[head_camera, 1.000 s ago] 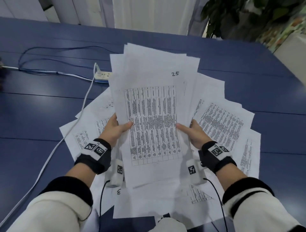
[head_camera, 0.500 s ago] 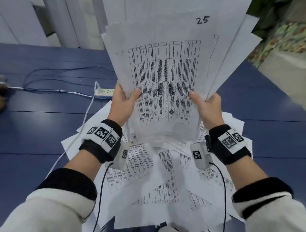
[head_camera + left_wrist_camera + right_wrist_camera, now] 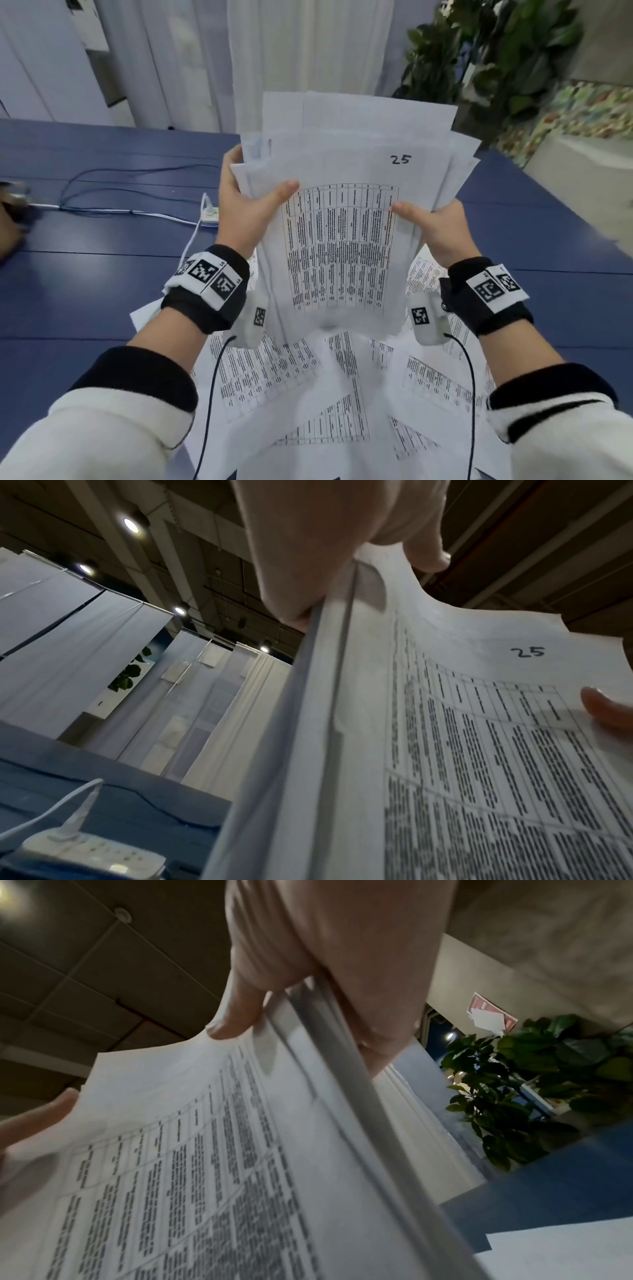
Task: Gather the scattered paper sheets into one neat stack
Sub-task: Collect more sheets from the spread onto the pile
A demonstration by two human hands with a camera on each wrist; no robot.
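Observation:
A bundle of printed sheets (image 3: 342,240) stands upright above the blue table (image 3: 85,284), its front page marked "25", its edges uneven. My left hand (image 3: 246,205) grips the bundle's left edge, thumb on the front and fingers behind. My right hand (image 3: 442,229) grips the right edge the same way. The left wrist view shows the bundle (image 3: 445,750) edge-on under the left hand (image 3: 325,547). The right wrist view shows the right hand (image 3: 325,961) pinching the bundle (image 3: 205,1164). Several more loose sheets (image 3: 308,394) lie fanned on the table below.
A white power strip (image 3: 209,214) with a white cable and thin dark cords (image 3: 102,192) lies on the table to the left. White curtains hang behind the table. A leafy plant (image 3: 496,61) stands at the back right. A blurred brown object (image 3: 12,222) sits at the far left edge.
Both hands lifted the bundle off the table and stood it upright. Their grip has slid from the lower edge up to the sides.

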